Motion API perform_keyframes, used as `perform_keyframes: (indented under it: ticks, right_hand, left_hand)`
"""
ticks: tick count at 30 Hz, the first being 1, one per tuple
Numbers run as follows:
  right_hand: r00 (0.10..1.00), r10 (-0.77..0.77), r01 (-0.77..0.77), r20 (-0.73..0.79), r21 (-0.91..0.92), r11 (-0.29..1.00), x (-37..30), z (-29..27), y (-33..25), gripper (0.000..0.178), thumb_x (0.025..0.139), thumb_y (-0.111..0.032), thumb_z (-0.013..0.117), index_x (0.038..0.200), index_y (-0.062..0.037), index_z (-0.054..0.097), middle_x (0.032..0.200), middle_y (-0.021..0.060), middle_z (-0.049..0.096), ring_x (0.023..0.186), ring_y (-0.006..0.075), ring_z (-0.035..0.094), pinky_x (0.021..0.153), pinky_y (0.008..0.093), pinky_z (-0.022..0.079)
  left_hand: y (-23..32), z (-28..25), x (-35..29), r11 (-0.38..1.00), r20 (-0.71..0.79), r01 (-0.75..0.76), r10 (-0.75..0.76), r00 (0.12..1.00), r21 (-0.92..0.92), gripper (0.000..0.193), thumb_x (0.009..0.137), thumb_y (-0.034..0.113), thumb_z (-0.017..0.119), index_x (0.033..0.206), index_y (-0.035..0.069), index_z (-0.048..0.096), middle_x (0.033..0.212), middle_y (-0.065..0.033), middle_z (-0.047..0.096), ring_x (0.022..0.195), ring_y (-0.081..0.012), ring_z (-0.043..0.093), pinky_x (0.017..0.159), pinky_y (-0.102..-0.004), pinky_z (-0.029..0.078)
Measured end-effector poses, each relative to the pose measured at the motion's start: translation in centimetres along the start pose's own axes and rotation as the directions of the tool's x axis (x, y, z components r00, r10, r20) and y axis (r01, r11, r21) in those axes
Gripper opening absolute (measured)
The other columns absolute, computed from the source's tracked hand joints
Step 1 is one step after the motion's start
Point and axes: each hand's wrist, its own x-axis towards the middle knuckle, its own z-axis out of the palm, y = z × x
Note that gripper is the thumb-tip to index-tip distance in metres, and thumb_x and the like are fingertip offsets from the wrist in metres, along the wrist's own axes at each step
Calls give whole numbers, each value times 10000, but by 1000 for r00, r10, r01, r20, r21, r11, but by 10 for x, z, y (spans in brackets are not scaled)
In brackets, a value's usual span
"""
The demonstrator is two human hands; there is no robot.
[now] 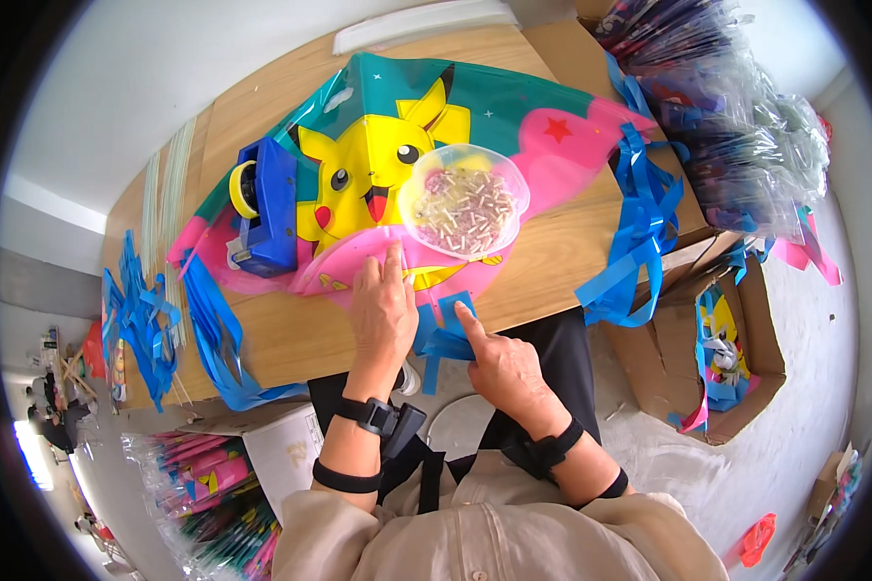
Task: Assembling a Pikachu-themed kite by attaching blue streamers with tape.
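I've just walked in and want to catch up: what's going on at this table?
A person is working over a printed plastic sheet laid across a wooden table. The left hand touches its pink near part; the right hand has fingers on a blue strip by the table's near edge. A clear tub of small pieces sits on the sheet, right of a blue tape dispenser.

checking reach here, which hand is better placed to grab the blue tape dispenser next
Left, probably: the left hand is at the pink film, nearer the blue tape dispenser, while the right hand is farther off, at the blue strip.
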Motion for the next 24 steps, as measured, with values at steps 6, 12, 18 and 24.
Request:
perform_keyframes:
  ticks: [6,12,18,24]
  right_hand:
    - [942,-15,143,-335,360,922,10,-6,-1,684,704,-62,639,1344,-55,398,809,210,650,713,390,625,649,448,510]
    - [919,27,140,-393,389,911,48,-43,3,639,708,-49,642,1311,-37,432,866,250,635,839,421,611,724,458,496]
    - [953,137,-23,-271,384,923,68,-54,5,383,683,-63,603,1050,37,569,752,279,609,776,439,602,699,471,486]
    - [963,180,-75,-201,439,895,69,-67,-4,246,715,-76,626,917,59,586,766,214,625,747,277,647,653,346,482]
  left_hand:
    - [-17,8,-6,959,-6,-180,186,983,218,249,757,108,596,992,75,671,847,-84,523,801,-266,500,687,-401,423]
    - [-15,5,-2,964,-189,-213,242,952,160,130,721,77,623,838,58,675,1027,-119,593,1003,-315,534,860,-434,403]
    - [-24,-4,-9,969,-64,-229,224,973,-89,246,668,78,671,913,60,656,979,-116,608,963,-314,550,831,-439,412]
    - [-20,-24,-44,918,304,-4,135,943,-396,419,670,94,688,1079,64,605,836,-117,591,795,-307,557,681,-381,446]
